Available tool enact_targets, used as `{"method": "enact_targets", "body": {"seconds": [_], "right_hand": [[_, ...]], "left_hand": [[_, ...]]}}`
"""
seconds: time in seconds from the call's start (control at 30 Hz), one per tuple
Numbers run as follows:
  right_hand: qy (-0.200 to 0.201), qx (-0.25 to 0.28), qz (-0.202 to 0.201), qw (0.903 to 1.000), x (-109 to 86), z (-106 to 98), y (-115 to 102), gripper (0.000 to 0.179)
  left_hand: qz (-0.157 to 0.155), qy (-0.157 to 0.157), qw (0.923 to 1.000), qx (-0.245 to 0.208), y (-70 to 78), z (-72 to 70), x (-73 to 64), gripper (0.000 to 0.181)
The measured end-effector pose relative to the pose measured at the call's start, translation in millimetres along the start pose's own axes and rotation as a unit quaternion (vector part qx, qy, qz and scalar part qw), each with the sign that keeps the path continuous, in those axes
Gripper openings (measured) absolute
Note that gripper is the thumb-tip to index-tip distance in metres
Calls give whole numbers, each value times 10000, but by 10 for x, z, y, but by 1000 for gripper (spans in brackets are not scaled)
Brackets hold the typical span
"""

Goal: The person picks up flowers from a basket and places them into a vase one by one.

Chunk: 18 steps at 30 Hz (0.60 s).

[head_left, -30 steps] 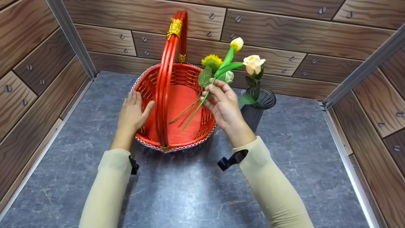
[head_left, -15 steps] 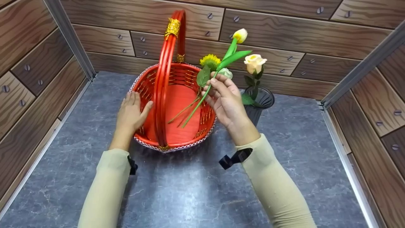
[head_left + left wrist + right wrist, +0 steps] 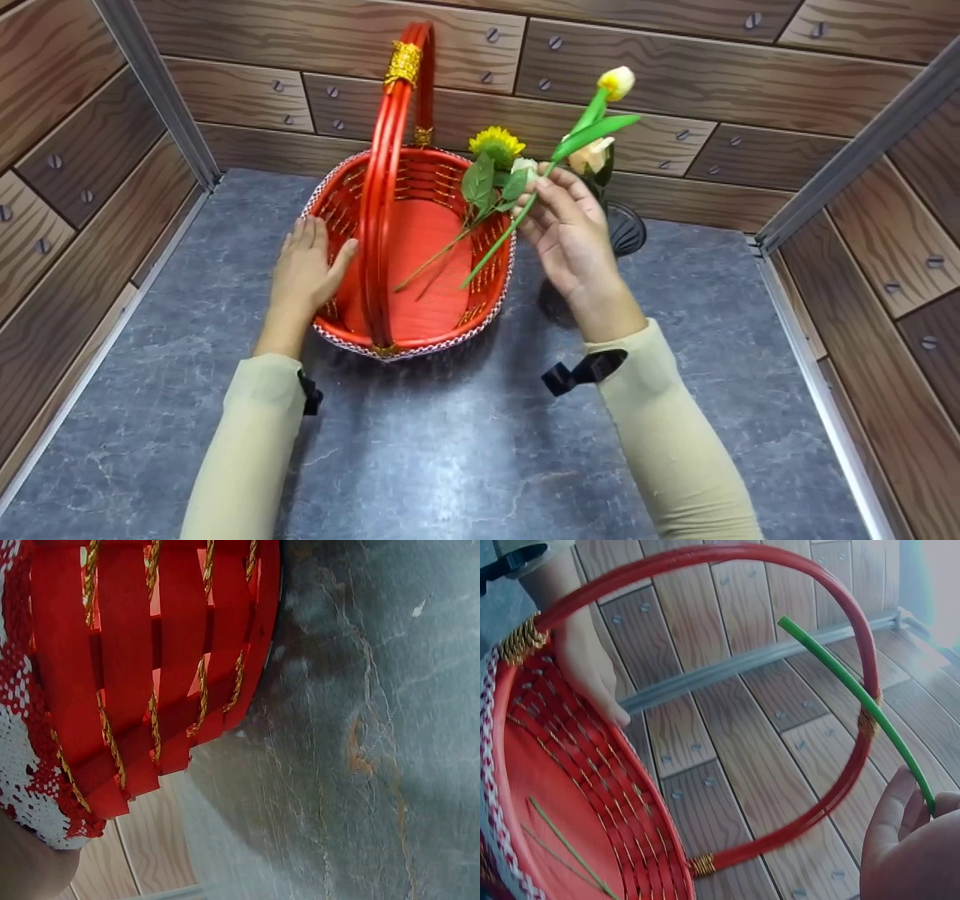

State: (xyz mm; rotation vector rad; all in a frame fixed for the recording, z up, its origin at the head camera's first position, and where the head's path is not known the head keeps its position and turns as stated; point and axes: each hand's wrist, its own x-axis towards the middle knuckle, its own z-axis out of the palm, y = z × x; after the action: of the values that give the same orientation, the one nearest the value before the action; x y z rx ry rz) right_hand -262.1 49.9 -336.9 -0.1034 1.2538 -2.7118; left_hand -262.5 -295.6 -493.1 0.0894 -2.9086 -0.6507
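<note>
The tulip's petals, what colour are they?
The petals are creamy white and yellow; the head view shows them best.

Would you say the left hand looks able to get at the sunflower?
Probably not straight across: the red handle arches between the left hand at the basket rim and the sunflower, though going around looks possible.

Left grip (image 3: 302, 266) lies thumb-out; right grip (image 3: 568, 234) pinches.

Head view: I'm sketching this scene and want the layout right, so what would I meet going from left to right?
Left metal post → left hand → red basket handle → sunflower bloom → yellow-and-white tulip bloom → right metal post.
</note>
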Motion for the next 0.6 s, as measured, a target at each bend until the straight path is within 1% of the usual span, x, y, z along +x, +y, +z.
{"method": "enact_targets", "body": {"seconds": [0.13, 0.3, 0.37, 0.6], "right_hand": [[98, 17, -78, 9999, 0, -142, -99, 22], [264, 13, -141, 9995, 6, -324, -183, 22], [351, 32, -167, 9992, 8, -394, -217, 18], [592, 63, -331, 9977, 25, -677, -362, 14]], "left_hand": [[17, 19, 10000, -20, -1, -4, 9, 96], [-2, -67, 10000, -57, -9, -5, -14, 96], [-1, -89, 9999, -67, -10, -7, -19, 95], [41, -69, 10000, -43, 7, 3, -12, 94]]}}
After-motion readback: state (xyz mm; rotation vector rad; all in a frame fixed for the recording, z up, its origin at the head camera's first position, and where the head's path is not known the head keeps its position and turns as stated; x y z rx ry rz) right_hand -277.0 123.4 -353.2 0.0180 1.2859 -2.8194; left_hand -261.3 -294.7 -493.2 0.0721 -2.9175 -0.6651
